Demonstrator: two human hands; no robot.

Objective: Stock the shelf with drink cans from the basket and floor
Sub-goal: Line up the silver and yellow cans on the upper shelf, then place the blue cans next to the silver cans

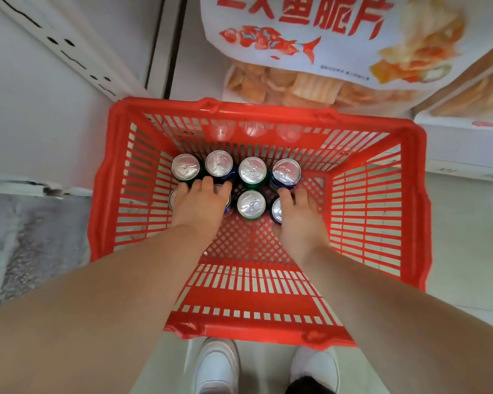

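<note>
Eight upright aluminium drink cans [252, 172] remain in the red plastic slatted basket [404, 211]; left hand [201, 204] and right hand [295, 220] each close on near-row cans, nothing lifted yet.

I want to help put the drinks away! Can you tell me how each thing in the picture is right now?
Basket: on the floor, open-topped, part full.
Cans: eight, upright, unopened, in two rows at the basket's far end.
Left hand: spread over two near-row cans.
Right hand: on the near-right can.
Snack bag: sealed, beyond the basket.
</note>
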